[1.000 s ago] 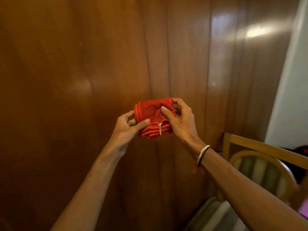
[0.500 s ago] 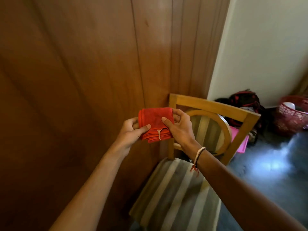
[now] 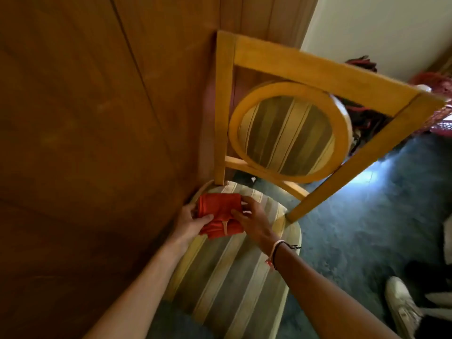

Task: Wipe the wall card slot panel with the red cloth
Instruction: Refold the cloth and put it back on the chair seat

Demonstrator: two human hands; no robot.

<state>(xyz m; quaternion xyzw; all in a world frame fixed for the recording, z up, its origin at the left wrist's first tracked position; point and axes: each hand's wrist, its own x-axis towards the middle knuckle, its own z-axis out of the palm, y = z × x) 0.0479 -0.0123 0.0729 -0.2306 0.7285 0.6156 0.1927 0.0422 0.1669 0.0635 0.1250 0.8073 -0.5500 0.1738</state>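
Observation:
The folded red cloth [image 3: 219, 216] is low over the back of the striped chair seat [image 3: 227, 277], close to the wooden wall. My left hand [image 3: 189, 222] grips its left edge, thumb on top. My right hand [image 3: 252, 220] holds its right side with thumb and fingers; a thread band is on that wrist. Whether the cloth rests on the seat or hangs just above it is unclear. The wall card slot panel is not in view.
A wooden chair backrest [image 3: 288, 132] with a round striped pad stands against the brown wood-panelled wall [image 3: 85, 118]. Dark carpet [image 3: 367, 216] lies to the right. A red basket [image 3: 440, 111] and bags sit by the cream wall; a white shoe [image 3: 401, 307] lies lower right.
The view tilted down from the wall to the chair. Both hands moved down with the red cloth, from chest height in front of the panelling to just over the chair seat.

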